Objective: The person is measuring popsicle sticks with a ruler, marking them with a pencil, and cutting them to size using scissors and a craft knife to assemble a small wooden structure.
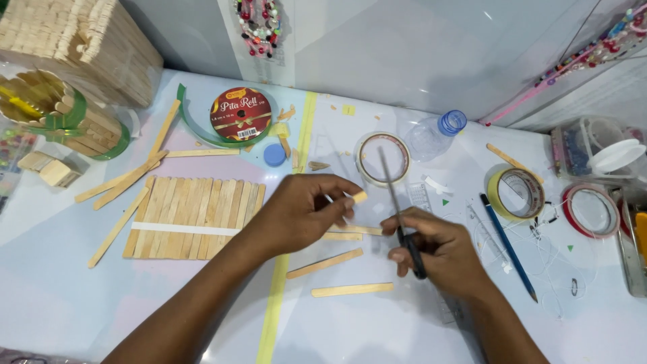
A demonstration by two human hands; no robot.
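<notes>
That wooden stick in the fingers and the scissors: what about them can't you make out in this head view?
- Stick: most of it hidden inside the left hand.
- Scissors: handles covered by the right hand; blades blurred, open or closed unclear.
- Stick box: cut off by the top-left edge.

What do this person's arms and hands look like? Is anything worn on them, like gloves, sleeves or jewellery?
Both arms are bare from the bottom edge of the picture up to the hands: no sleeve shows anywhere. The left hand and the right hand wear no gloves, and no ring, watch or bracelet can be seen on the fingers or wrists. The fingernails look short and unpainted.
</notes>
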